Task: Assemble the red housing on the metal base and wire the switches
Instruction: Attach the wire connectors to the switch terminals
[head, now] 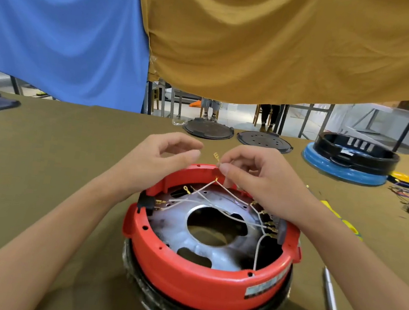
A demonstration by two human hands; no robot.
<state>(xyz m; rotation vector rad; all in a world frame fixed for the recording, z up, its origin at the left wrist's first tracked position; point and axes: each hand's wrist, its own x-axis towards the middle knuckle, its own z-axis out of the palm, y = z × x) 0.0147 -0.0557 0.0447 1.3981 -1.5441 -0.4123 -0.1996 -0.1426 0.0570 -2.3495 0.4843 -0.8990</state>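
The red housing (207, 276) sat on the metal base (173, 229) on the table (47, 153). The right hand (259, 178) pinched a white wire (217, 159), its brass terminal pointing up and away. The left hand (162, 158), fingers loosely curled and empty, hovered just beside that terminal.

The label (264, 288) on the red housing (200, 278) is too blurred to read.

A blue cloth (65, 31) and a mustard cloth (286, 42) hang behind the olive-covered table (48, 143)
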